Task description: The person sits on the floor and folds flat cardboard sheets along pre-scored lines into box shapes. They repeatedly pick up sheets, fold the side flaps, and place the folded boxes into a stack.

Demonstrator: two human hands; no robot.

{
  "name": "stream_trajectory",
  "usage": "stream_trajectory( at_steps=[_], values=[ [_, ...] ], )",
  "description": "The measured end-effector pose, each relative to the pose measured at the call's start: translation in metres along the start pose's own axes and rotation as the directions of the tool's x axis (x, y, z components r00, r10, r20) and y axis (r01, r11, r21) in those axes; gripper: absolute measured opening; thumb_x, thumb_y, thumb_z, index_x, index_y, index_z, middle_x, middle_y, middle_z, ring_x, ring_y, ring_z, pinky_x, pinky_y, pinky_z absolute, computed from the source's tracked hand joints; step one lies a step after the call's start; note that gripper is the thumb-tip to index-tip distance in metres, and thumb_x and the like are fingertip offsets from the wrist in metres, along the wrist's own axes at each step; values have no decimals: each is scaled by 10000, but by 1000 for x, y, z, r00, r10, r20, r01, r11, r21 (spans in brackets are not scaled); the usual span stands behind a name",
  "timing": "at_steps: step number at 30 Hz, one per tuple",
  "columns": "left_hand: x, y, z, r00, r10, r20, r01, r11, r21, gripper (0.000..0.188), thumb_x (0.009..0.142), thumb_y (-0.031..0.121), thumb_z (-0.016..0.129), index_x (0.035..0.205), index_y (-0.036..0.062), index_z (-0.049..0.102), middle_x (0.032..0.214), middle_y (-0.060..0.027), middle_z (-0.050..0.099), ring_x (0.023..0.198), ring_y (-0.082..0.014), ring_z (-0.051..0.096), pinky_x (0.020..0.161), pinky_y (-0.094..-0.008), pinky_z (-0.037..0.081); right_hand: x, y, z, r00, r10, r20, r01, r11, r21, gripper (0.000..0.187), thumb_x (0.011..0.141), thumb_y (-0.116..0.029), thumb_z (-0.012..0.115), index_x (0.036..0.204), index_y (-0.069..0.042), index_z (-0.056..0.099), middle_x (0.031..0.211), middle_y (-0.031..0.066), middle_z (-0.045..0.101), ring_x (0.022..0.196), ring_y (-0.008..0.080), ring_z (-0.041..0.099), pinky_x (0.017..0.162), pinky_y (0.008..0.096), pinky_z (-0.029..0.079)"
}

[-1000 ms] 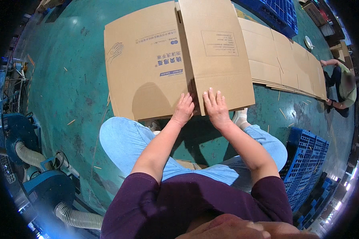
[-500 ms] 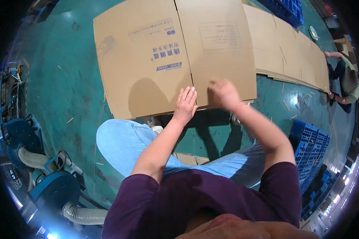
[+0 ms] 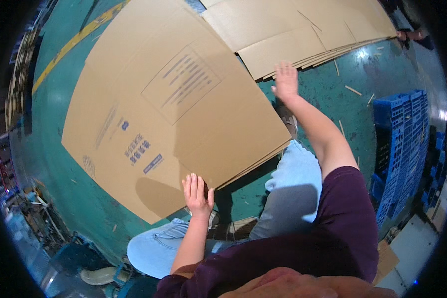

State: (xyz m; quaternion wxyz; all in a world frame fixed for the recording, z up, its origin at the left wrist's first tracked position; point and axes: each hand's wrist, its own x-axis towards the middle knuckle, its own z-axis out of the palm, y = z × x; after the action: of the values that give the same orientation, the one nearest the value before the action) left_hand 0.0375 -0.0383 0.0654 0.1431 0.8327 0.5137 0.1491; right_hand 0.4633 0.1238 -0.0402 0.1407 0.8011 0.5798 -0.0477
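A large flat printed cardboard sheet [image 3: 223, 134] lies in front of me, with blue print on its left part and a printed frame further up. Other sheet edges show beneath its near side. My left hand [image 3: 197, 198] rests on its near edge, fingers stretched out flat and gripping nothing. Past the sheet's right edge, my right hand [image 3: 286, 84] reaches out with fingers extended and empty. It overlaps the near edge of a stack of plain cardboard sheets [image 3: 283, 35]; whether it touches them I cannot tell.
Blue plastic pallets [image 3: 405, 144] stand to my right. Beyond the plain stack's far end, another person's hand [image 3: 407, 36] shows at its corner. Thin cardboard strips [image 3: 353, 90] litter the green floor. Machinery with a pale hose [image 3: 102, 275] is at lower left.
The view has turned to the right, so the printed sheet now appears slanted. My right hand has left the sheet's near edge and stretched toward the plain stack. My left hand stays on the sheet's edge.
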Motion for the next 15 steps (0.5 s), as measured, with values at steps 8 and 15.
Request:
stream_trajectory(
  at_steps=[8, 15],
  values=[
    [0, -3, -5, 998, 7, 58, -11, 997, 78, 518, 798, 276, 646, 1203, -31, 546, 1310, -238, 482, 1231, -415, 432, 1060, -538, 313, 65, -61, 53, 929, -359, -85, 314, 890, -330, 504, 938, -191, 368, 1432, -120, 304, 1522, 110, 209, 1389, 332, 207, 1086, 595, 146],
    [-2, -2, -1, 999, 1, 42, -2, 999, 42, 487, 799, 271, 668, 1172, -26, 571, 1291, -225, 502, 1236, -404, 429, 1065, -542, 309, 71, -50, 56, 923, -333, -195, 307, 940, -151, 455, 922, -178, 390, 1354, -33, 397, 1399, 189, 408, 1184, 434, 450, 876, 558, 381]
  ],
)
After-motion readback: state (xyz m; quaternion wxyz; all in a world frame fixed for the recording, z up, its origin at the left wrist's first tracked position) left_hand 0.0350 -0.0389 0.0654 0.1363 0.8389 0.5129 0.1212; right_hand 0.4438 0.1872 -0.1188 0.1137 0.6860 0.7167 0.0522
